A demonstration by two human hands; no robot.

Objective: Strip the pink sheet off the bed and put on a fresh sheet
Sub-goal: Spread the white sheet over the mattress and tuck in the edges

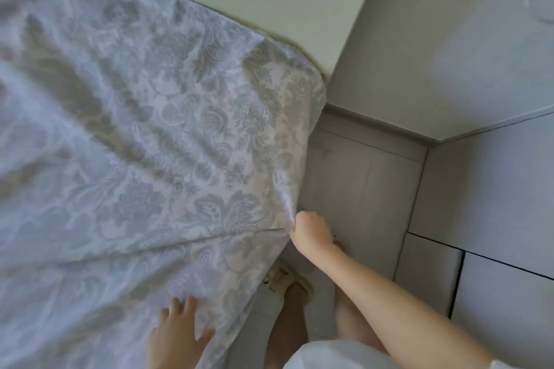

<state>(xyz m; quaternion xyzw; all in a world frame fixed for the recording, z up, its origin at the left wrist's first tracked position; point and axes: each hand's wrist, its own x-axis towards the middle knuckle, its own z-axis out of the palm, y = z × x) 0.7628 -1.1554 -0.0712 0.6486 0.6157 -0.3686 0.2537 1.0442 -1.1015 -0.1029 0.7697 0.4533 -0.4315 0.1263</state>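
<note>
Fingers (pixel 302 216) of right hand (pixel 311 231) on sheet (pixel 135 135) edge, grey cabinet (pixel 485 204) near.

You see one patterned sheet (pixel 150 144) across the left of the frame. Two hands show: your left hand (pixel 177 335) at the bottom and your right hand (pixel 310 232) right of centre. One sandal (pixel 287 278) shows plainly, lower centre.

A bed (pixel 284 42) fills the corner of a room, covered by a pale floral sheet (pixel 135 144) that lies rumpled across its top and hangs over the near edge. Beside it, on the grey floor (pixel 359 183), stand two feet (pixel 295 293), the nearer in what looks like a pale sandal (pixel 281 277).
</note>
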